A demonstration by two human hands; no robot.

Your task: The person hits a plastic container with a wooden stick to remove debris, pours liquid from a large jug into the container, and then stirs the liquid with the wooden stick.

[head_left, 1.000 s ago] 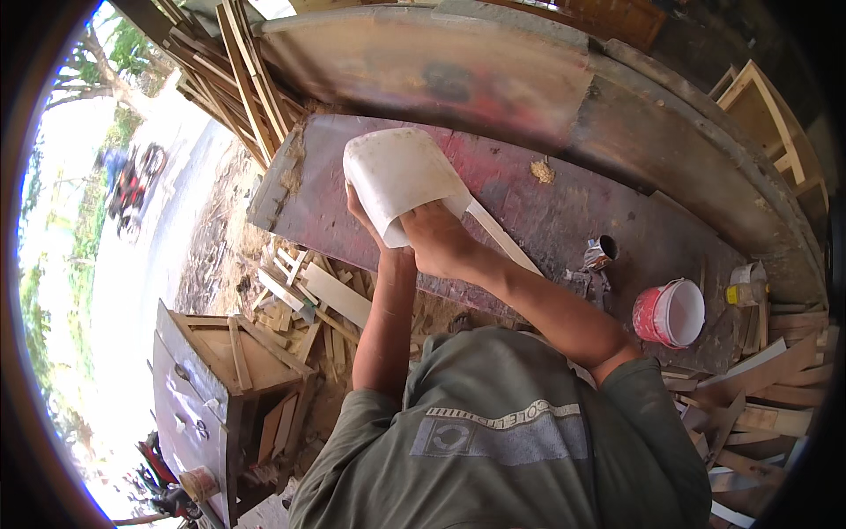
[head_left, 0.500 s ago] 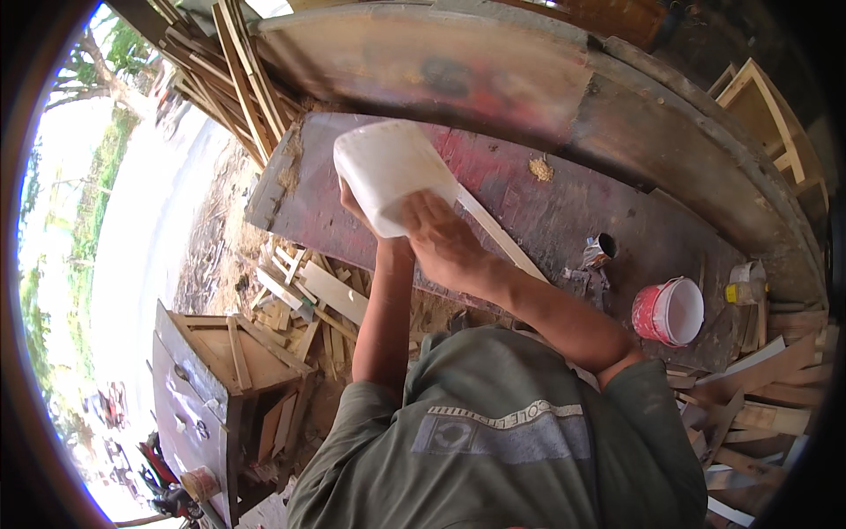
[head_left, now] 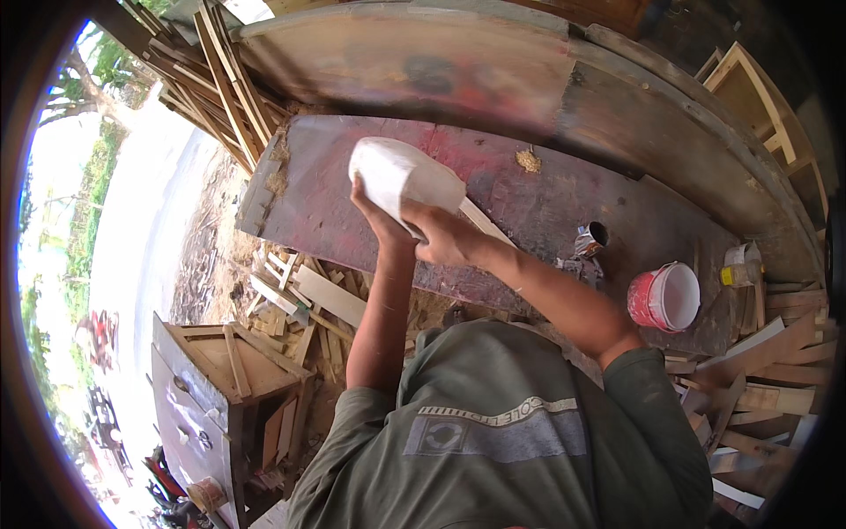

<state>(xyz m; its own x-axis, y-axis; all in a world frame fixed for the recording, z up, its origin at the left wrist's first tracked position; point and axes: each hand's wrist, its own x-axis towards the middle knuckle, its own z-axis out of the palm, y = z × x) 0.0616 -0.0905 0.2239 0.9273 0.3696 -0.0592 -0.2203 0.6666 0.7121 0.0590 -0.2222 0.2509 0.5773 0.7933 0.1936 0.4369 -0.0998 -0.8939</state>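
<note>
A white, boxy object with rounded corners (head_left: 407, 176) is held up over the workbench between both hands. It looks like a plastic container, but its kind is not certain. My left hand (head_left: 381, 217) supports its left side and lower edge, thumb or finger pointing up along it. My right hand (head_left: 445, 234) grips the near lower corner, fingers wrapped against it and partly hidden. Behind the object, a pale wooden strip (head_left: 486, 220) lies on the stained workbench (head_left: 326, 176).
At the bench's right stand a red-and-white bucket (head_left: 648, 298), an open can (head_left: 591, 238) and a yellow-labelled jar (head_left: 740, 269). Sawdust (head_left: 528, 160) sits near the back panel (head_left: 493, 70). Wood scraps (head_left: 330, 295) pile below the bench, beside a wooden cabinet (head_left: 231, 379). Long sticks (head_left: 225, 88) lean far left.
The white object has turned and tilted, now showing two faces with an edge between them. My right hand has shifted from its face to its lower corner.
</note>
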